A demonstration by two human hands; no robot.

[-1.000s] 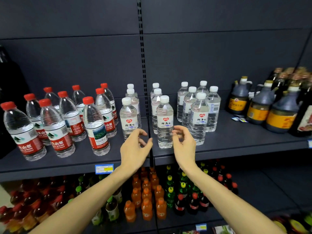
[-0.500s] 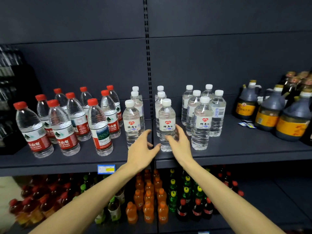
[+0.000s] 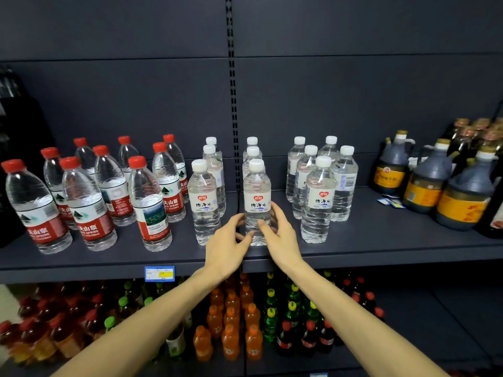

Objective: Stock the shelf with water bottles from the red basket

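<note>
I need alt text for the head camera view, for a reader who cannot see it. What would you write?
Two bare hands, left hand and right hand, hold the lower part of an upright white-capped water bottle near the front of a dark shelf. Red-capped water bottles stand to the left, dark sauce jugs to the right, and coloured drinks fill the shelf below.

1 head-worn, wide-angle view, so nothing is shared with a second camera. It faces a dark shelf (image 3: 381,251) straight on and tilts slightly down, standing close: both forearms reach in from the bottom edge and the hands meet near frame centre. The shelf's front edge runs across just below mid-height, with the back panel filling the upper half and a lower shelf (image 3: 449,336) of drinks seen from above. Edges bow outward from lens distortion.
</note>
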